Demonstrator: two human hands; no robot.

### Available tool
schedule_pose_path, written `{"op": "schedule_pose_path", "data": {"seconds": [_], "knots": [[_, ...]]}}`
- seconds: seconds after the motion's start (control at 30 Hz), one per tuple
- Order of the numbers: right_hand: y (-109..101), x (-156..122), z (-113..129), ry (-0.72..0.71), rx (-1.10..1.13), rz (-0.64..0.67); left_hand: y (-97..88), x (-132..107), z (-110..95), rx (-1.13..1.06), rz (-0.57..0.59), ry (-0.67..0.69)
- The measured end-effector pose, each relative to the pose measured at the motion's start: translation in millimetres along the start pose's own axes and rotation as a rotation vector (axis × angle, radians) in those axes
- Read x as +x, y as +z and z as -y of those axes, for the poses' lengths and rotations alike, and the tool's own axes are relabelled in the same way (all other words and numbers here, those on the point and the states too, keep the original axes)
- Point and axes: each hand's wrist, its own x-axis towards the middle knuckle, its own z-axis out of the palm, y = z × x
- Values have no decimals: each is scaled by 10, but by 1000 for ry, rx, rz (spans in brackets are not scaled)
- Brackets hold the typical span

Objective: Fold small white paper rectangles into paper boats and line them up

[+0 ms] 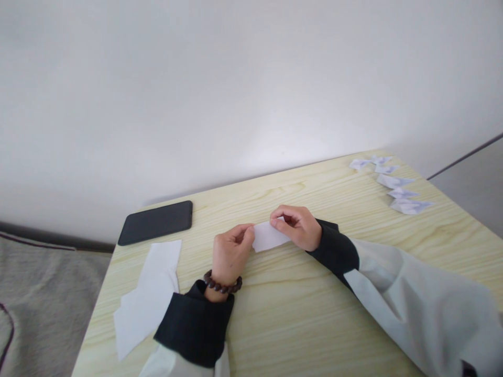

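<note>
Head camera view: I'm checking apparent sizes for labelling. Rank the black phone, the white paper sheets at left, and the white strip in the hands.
1. Overlapping white paper sheets, though nearest the camera.
2. Flat black rectangular phone.
3. Small white folded paper strip, ends hidden under left hand and right hand.

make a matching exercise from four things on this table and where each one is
1 black phone
2 loose white sheets
3 small folded paper shapes
4 white paper slip

a far right of the table
b pinched between left hand and right hand
c far left corner
d left side, nearer than the phone

Pairs: 1-c, 2-d, 3-a, 4-b
</note>
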Motion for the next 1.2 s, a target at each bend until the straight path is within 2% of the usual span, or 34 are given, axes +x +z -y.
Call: {"op": "schedule_pose_path", "data": {"seconds": [0.33,0.47,0.6,0.73,0.87,1.03,1.2], "knots": [[4,14,-10,-7,39,-49,-27,22,24,-73,20,-31],[-3,6,-16,-24,-7,-15,-29,25,52,-142,74,19],[-12,-4,1,-114,-128,51,-10,23,68,-63,128,55],[-3,-6,3,-222,-194,60,10,20,68,43,142,75],[12,-8,7,-279,-233,70,10,3,42,45,155,110],[0,-9,18,-190,-222,104,6,-11,-5,97,101,116],[-28,0,-12,-86,-164,168,-20,17,5,107,124,11]]}}
